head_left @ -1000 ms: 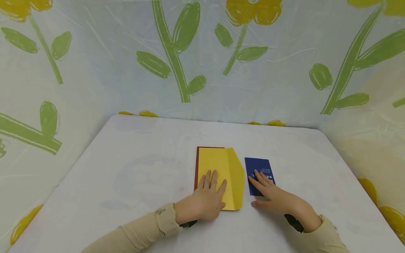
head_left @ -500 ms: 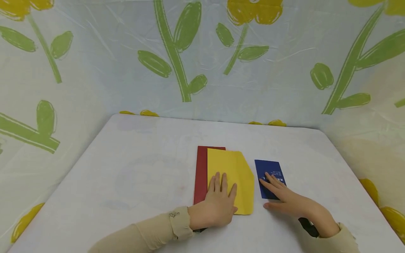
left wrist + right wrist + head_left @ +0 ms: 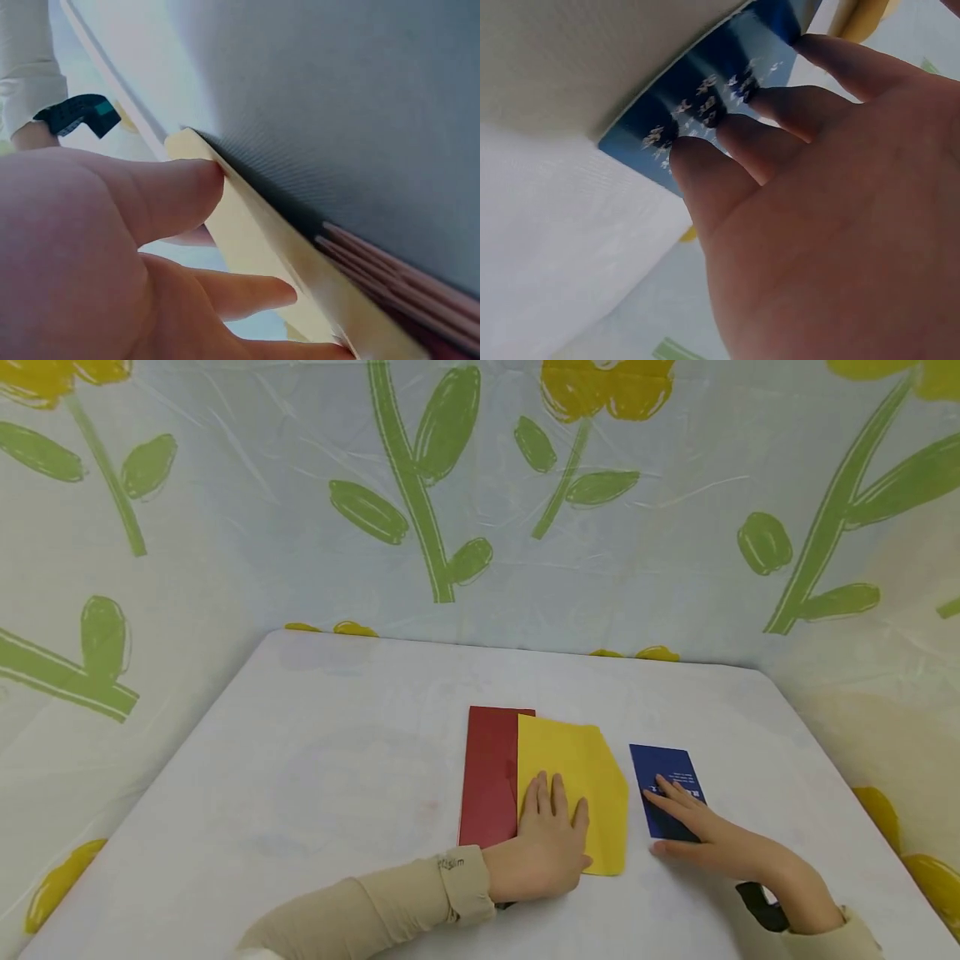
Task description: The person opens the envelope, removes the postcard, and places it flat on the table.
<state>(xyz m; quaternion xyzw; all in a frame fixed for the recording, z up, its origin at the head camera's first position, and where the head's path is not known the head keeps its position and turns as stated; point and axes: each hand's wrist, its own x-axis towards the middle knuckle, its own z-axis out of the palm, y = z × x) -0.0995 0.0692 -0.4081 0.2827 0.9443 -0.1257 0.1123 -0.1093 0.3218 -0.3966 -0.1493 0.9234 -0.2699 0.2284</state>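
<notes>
Resting straight, spread fingers on a yellow envelope, the left hand lies just beside the right hand's blue card; that one's fingers are loosely stretched over it. All on a white table. Head cam shows a red envelope partly under the yellow, while left wrist cam catches several stacked reddish edges. Right wrist cam gets the card's white lettering way closer.

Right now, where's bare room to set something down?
Free: table left of the red paper, beyond the left sleeve; right of the blue card, past the right hand. Crowded: centre, yellow paper overlapping red under left hand; narrow gap to blue.
</notes>
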